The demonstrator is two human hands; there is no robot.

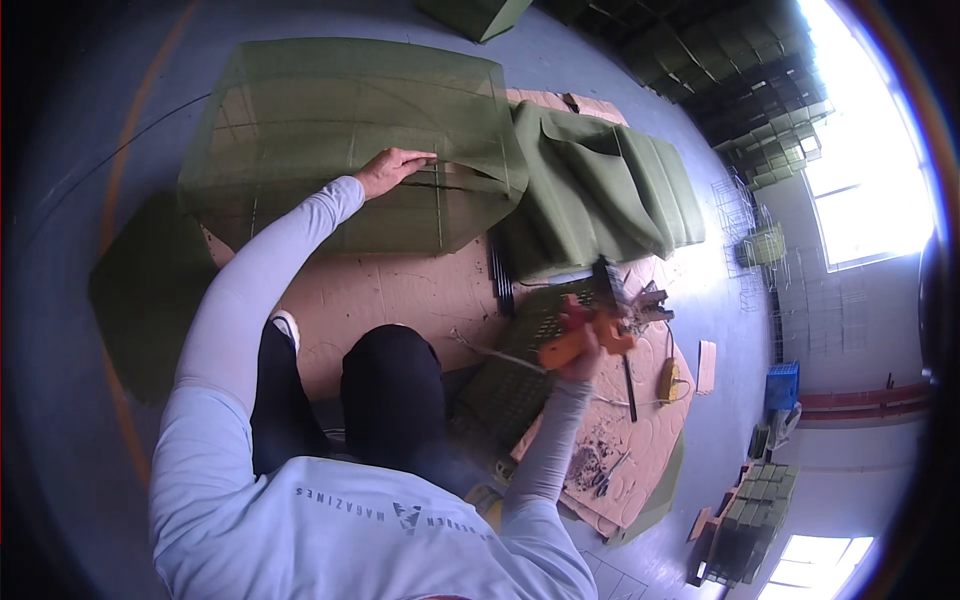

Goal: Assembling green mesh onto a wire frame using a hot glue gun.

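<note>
My left hand (392, 168) rests flat on the near edge of a large box-shaped wire frame covered in green mesh fabric (350, 140). Its fingers press along the fabric seam. My right hand (583, 352) is raised over the cardboard mat and grips an orange hand tool (583, 335) with a dark metal head pointing away from me. A thin cord (490, 352) trails from the tool toward my knees. I am crouched on the mat, my dark trousers below the frame.
A stack of folded green fabric pieces (600, 190) lies right of the frame. A green perforated crate (520, 380) sits by my right knee. Cardboard sheets (400, 290) cover the grey floor. Wire frames (740, 205) and green boxes stack at the far right, with a blue crate (782, 385).
</note>
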